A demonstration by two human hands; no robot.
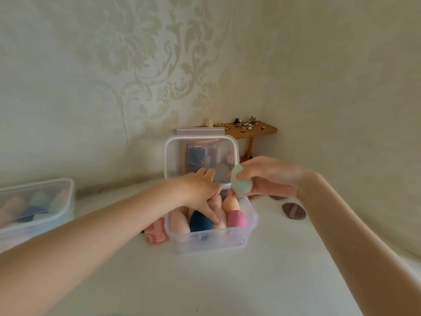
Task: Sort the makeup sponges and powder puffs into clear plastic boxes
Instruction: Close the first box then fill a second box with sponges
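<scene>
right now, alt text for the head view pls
A right hand holds a green sponge over an open clear box of sponges while the left hand reaches into it. A second box sits far left; brown puffs lie to the right.

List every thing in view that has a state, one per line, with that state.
Clear box: open, lid raised behind it, sponges standing inside.
Green sponge: gripped above the box's far right corner.
Right hand: grips the green sponge.
Left hand: fingers reach down among the sponges in the box, on the blue sponge.
Second box: at the far left, filled with sponges.
Brown puff: lying flat right of the box.
</scene>
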